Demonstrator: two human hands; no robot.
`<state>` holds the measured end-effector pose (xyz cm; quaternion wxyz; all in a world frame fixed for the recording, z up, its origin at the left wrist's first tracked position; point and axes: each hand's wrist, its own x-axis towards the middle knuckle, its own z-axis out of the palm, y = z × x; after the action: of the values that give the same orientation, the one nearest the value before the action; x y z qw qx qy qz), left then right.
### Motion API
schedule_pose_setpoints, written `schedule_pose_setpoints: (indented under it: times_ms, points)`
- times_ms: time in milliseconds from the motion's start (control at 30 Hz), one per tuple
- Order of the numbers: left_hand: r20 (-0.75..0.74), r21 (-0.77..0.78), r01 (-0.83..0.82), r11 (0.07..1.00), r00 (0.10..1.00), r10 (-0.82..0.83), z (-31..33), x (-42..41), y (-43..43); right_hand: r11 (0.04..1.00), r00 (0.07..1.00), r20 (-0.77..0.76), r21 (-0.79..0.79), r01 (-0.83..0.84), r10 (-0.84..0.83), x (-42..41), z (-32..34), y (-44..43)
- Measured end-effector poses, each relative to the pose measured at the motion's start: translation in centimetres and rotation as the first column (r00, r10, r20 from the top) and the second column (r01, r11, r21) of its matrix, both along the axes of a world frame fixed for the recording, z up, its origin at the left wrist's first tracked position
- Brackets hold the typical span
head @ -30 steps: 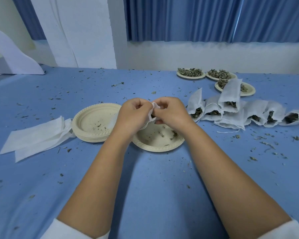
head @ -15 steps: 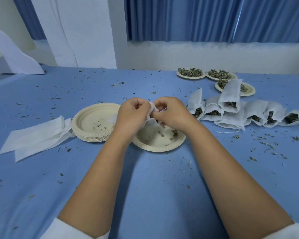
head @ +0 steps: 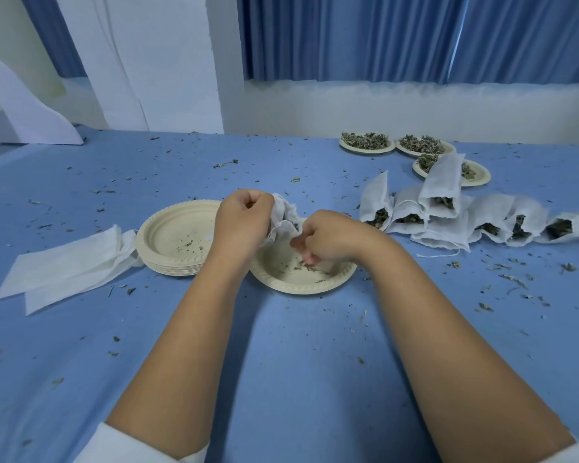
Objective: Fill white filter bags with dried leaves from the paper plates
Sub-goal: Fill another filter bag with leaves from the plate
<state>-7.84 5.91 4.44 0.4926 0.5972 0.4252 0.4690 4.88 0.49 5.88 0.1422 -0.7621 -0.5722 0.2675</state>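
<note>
- Left hand [head: 244, 225]: fingers curled, gripping filter bag [head: 283, 217] at frame centre, above paper plate [head: 301, 287].
- Right hand [head: 331, 237]: fingers bunched over dried leaves [head: 306, 267] on the plate; can't tell if pinching.
- Risk: limp bag mouth sags shut, so leaves spill onto bench [head: 281, 362].

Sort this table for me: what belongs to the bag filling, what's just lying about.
In the job: left hand holding open bag; right hand at near plate; leaf plates; empty bags; filled bags.
Lying about: stacked plates; scattered crumbs; white sheet.
</note>
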Motion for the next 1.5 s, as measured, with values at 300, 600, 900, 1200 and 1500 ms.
schedule_pose_setpoints:
  times_ms: [300, 600, 900, 1200, 1500]
  points:
    - [0.093, 0.018, -0.096, 0.995, 0.991, 0.094, 0.5, -0.7, 0.3, 0.999, 0.997, 0.075, -0.042, 0.005, -0.002, 0.1, -0.1, -0.4]
    - [0.122, 0.039, -0.092, 0.995, 0.989, 0.087, 0.6, -0.9, 0.3, 0.984, 0.971, 0.237, 0.167, -0.064, 0.023, 0.4, -2.8, 1.6]
    - [0.082, 0.053, -0.084, 0.995, 0.993, 0.080, 0.4, -0.7, 0.3, 0.981, 0.984, -0.070, 0.111, -0.158, 0.167, 0.9, -1.0, 0.4]
    - [0.037, 0.026, -0.108, 0.994, 0.994, 0.107, 0.4, -0.7, 0.4, 0.986, 0.983, 0.092, 0.031, -0.164, 0.161, 0.4, -1.4, 0.7]
    - [0.064, 0.012, -0.090, 0.996, 0.994, 0.089, 0.5, -0.7, 0.3, 0.975, 0.968, 0.164, 0.088, -0.204, 0.188, 0.5, -1.9, 1.1]
